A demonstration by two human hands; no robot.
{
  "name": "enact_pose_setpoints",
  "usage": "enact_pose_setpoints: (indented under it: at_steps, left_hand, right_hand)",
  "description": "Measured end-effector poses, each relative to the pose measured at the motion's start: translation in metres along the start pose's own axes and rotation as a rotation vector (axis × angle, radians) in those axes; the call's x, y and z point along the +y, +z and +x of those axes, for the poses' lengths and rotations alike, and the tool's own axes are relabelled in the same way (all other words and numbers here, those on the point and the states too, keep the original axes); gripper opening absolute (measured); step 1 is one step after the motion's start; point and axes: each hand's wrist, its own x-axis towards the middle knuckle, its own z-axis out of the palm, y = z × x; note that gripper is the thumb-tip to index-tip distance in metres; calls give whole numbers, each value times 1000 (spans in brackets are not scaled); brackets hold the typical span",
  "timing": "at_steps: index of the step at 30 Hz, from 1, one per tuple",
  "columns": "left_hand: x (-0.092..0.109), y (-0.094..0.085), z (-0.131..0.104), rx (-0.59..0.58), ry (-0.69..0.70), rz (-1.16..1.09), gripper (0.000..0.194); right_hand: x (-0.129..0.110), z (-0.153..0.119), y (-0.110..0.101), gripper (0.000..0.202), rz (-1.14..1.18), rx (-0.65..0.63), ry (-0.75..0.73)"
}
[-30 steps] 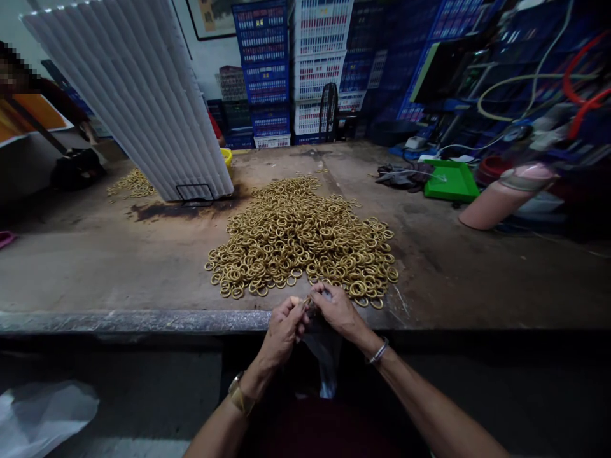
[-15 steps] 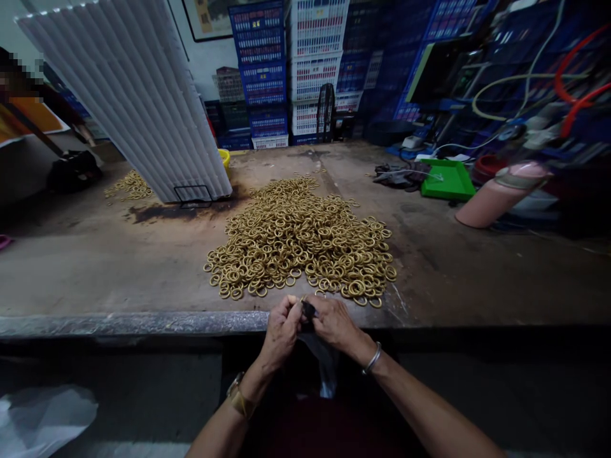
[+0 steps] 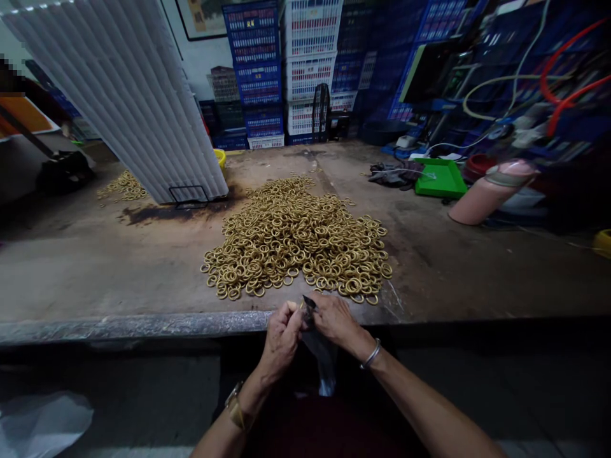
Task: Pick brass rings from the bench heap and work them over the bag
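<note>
At the table's front edge, my two hands meet in front of a wide heap of gold-coloured rings (image 3: pixel 305 235). My left hand (image 3: pixel 282 337) is closed in a pinch; a sliver of a gold-coloured ring (image 3: pixel 301 306) shows at its fingertips, the rest hidden. My right hand (image 3: pixel 337 321) grips a small dark tool with a pointed, blade-like tip (image 3: pixel 308 301), its tip close to the left fingertips. Most of the tool lies hidden in the fingers. Below the hands hangs a pale, translucent strip (image 3: pixel 324 366), perhaps plastic.
A tall corrugated white panel (image 3: pixel 128 95) leans in a wire stand at the left, with more rings (image 3: pixel 123 186) behind it. On the right are a green tray (image 3: pixel 440 179), a pink cylinder (image 3: pixel 487 197) and hoses. Stacked crates (image 3: pixel 260 83) stand behind the table. Another person is at far left.
The dark tool has turned in my right hand, so its pointed tip now shows upward. Both hands stay together at the edge. The whole view has shifted slightly.
</note>
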Motion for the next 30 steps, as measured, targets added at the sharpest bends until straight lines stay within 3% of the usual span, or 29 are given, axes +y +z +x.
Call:
enact_pose_setpoints:
  at_steps: [6, 15, 21, 25, 30]
  left_hand:
    - [1, 1, -1, -17, -48, -61, 30]
    - [-7, -4, 1, -8, 51, -26, 25]
    - [3, -5, -12, -62, -59, -68, 28]
    - [6, -6, -19, -139, -196, -300, 25]
    - [2, -4, -15, -113, -221, -517, 25]
  right_hand:
    - [0, -3, 0, 16, 79, 82, -67]
    - [-9, -10, -4, 17, 44, -4, -123]
    - [1, -6, -5, 20, -62, 1, 32]
    - [18, -2, -3, 17, -132, 138, 137]
    - [20, 3, -4, 16, -136, 197, 154]
